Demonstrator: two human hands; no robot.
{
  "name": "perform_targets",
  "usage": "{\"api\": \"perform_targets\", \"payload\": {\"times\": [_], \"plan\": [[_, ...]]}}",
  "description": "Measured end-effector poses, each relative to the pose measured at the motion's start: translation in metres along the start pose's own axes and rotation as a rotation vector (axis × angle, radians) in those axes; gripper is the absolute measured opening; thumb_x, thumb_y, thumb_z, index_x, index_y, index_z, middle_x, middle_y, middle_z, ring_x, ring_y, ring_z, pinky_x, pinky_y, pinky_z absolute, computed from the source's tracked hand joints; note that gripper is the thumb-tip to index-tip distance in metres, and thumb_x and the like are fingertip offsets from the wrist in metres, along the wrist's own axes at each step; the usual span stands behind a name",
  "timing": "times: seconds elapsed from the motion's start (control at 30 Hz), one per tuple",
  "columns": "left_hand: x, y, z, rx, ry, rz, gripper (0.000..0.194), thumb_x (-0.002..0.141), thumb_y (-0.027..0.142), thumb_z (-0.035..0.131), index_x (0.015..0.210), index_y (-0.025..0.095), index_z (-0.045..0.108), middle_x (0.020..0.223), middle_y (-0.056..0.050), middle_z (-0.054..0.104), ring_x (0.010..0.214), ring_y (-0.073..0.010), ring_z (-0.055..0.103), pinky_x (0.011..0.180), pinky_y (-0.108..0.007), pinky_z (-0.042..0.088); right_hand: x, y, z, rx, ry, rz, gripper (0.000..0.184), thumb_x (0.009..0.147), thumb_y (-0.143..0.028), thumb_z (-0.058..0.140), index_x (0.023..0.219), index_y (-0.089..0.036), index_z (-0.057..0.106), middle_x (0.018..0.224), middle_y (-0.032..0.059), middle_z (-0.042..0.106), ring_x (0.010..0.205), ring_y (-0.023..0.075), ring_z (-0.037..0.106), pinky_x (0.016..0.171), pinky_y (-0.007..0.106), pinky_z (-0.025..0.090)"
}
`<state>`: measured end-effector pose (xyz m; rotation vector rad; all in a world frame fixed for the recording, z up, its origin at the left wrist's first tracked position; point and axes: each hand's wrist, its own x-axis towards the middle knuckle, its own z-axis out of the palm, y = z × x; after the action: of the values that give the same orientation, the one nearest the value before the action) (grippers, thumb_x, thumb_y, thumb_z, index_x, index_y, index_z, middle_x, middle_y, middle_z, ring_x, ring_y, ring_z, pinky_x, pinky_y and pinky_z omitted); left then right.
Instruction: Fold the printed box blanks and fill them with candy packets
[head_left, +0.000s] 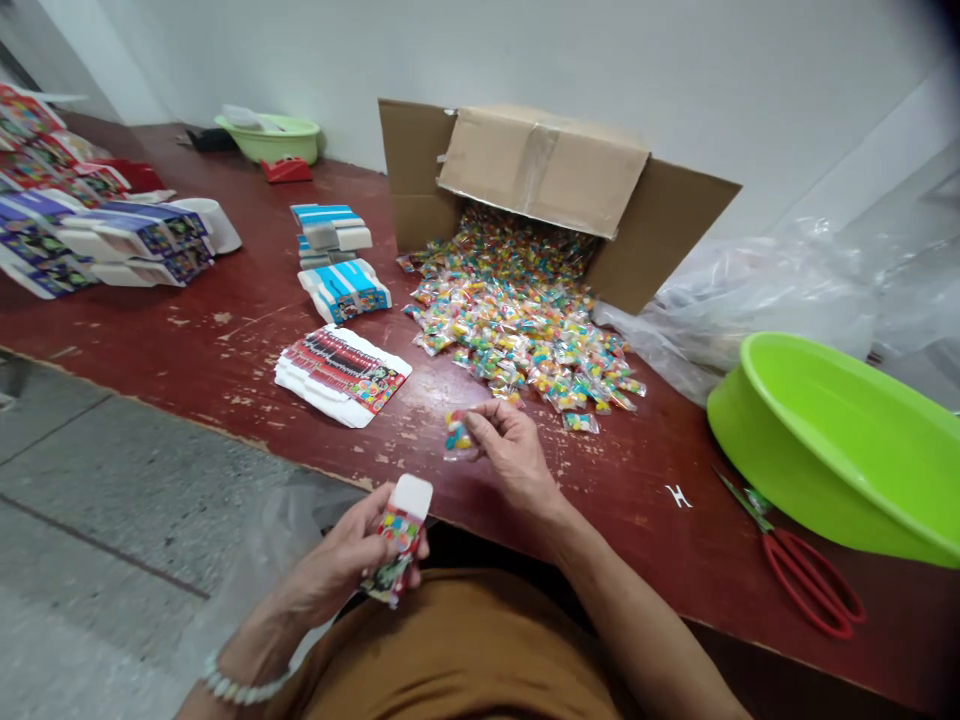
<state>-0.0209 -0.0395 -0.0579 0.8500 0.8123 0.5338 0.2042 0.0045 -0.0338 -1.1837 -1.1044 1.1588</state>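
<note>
My left hand (352,545) is wrapped round a small printed candy box (400,535), tilted upright with its white end flap raised, just off the table's front edge. Between the thumb and fingers of my right hand (510,445) is a small clear packet of colourful candies (457,432), held over the table to the right of the box. Beyond that hand, a big heap of like candy packets (525,330) spills from a cardboard box (547,165) lying on its side. A stack of flat red cartons (341,375) lies left of the heap.
Blue-and-white cartons (345,290) and purple cartons (142,240) are stacked at the left. A large green basin (757,430) and red-handled scissors (806,580) lie at the right. The red table (630,510) has a worn front edge. Plastic sheeting (750,290) covers the back right.
</note>
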Motion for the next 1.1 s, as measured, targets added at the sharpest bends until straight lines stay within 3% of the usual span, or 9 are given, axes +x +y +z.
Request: {"api": "perform_targets", "payload": {"times": [0.17, 0.37, 0.43, 0.57, 0.63, 0.7, 0.87, 0.97, 1.1], "plan": [[0.007, 0.014, 0.033, -0.146, -0.019, 0.053, 0.041, 0.072, 0.028, 0.077, 0.107, 0.021, 0.059, 0.083, -0.004, 0.074, 0.057, -0.0192, 0.073, 0.05, -0.024, 0.053, -0.021, 0.001, 0.026, 0.089, 0.023, -0.084, 0.023, 0.085, -0.043, 0.069, 0.087, -0.021, 0.062, 0.075, 0.0008, 0.069, 0.068, 0.0149, 0.062, 0.065, 0.027, 0.049], [0.005, 0.019, 0.038, -0.147, 0.054, 0.105, 0.047, 0.072, 0.022, 0.073, 0.116, 0.021, 0.059, 0.083, -0.005, 0.075, 0.054, -0.0181, 0.07, 0.049, -0.024, 0.052, -0.03, 0.021, 0.026, 0.004, -0.013, -0.119, 0.017, 0.089, -0.039, 0.066, 0.089, -0.022, 0.065, 0.087, 0.0042, 0.073, 0.078, 0.0182, 0.067, 0.075, 0.031, 0.052], [0.007, 0.02, 0.039, -0.138, 0.111, 0.114, 0.05, 0.069, 0.02, 0.073, 0.117, 0.02, 0.06, 0.082, -0.005, 0.075, 0.053, -0.0175, 0.069, 0.049, -0.024, 0.052, -0.032, 0.023, 0.02, -0.057, -0.03, -0.144, 0.016, 0.089, -0.037, 0.065, 0.088, -0.021, 0.066, 0.105, 0.0086, 0.073, 0.098, 0.0217, 0.068, 0.087, 0.035, 0.053], [0.011, 0.021, 0.04, -0.131, 0.211, 0.134, 0.044, 0.069, 0.022, 0.076, 0.111, 0.02, 0.065, 0.076, -0.003, 0.076, 0.051, -0.0166, 0.067, 0.049, -0.024, 0.051, -0.029, 0.01, -0.002, -0.267, -0.296, -0.205, 0.015, 0.094, -0.029, 0.058, 0.091, -0.021, 0.071, 0.14, 0.0104, 0.059, 0.135, 0.0234, 0.053, 0.113, 0.042, 0.04], [0.013, 0.02, 0.039, -0.143, 0.258, 0.151, 0.038, 0.075, 0.035, 0.078, 0.108, 0.02, 0.068, 0.073, -0.003, 0.075, 0.052, -0.018, 0.067, 0.048, -0.025, 0.05, -0.025, 0.0, -0.013, -0.325, -0.425, -0.212, 0.018, 0.095, -0.025, 0.055, 0.096, -0.023, 0.073, 0.143, 0.0085, 0.058, 0.135, 0.0218, 0.053, 0.114, 0.043, 0.039], [0.014, 0.017, 0.038, -0.178, 0.307, 0.146, 0.038, 0.077, 0.049, 0.078, 0.098, 0.018, 0.072, 0.07, -0.004, 0.074, 0.052, -0.0196, 0.067, 0.048, -0.026, 0.051, -0.022, -0.006, -0.017, -0.312, -0.399, -0.194, 0.017, 0.094, -0.025, 0.057, 0.101, -0.023, 0.072, 0.142, 0.0082, 0.058, 0.126, 0.0213, 0.058, 0.108, 0.042, 0.044], [0.018, 0.007, 0.035, -0.185, 0.291, 0.101, 0.046, 0.082, 0.06, 0.07, 0.091, 0.016, 0.078, 0.071, -0.007, 0.077, 0.053, -0.0192, 0.065, 0.049, -0.027, 0.05, -0.022, -0.005, -0.002, 0.013, -0.341, 0.121, 0.032, 0.082, -0.04, 0.076, 0.107, -0.022, 0.066, 0.109, 0.0051, 0.068, 0.084, 0.0153, 0.063, 0.08, 0.032, 0.053], [0.02, 0.006, 0.035, -0.097, 0.286, 0.108, 0.048, 0.083, 0.06, 0.069, 0.089, 0.014, 0.08, 0.069, -0.008, 0.076, 0.052, -0.019, 0.065, 0.049, -0.026, 0.049, -0.025, -0.003, 0.01, 0.227, -0.45, 0.367, 0.054, 0.068, -0.036, 0.089, 0.112, -0.023, 0.061, 0.094, 0.0003, 0.066, 0.08, 0.0149, 0.063, 0.073, 0.028, 0.053], [0.02, 0.012, 0.038, -0.065, 0.294, 0.141, 0.054, 0.075, 0.064, 0.075, 0.091, 0.013, 0.078, 0.068, -0.009, 0.076, 0.049, -0.0191, 0.064, 0.046, -0.027, 0.051, -0.024, -0.006, 0.01, 0.388, -0.466, 0.454, 0.059, 0.059, -0.033, 0.094, 0.108, -0.022, 0.065, 0.105, 0.002, 0.065, 0.084, 0.0132, 0.062, 0.067, 0.021, 0.052]]}}
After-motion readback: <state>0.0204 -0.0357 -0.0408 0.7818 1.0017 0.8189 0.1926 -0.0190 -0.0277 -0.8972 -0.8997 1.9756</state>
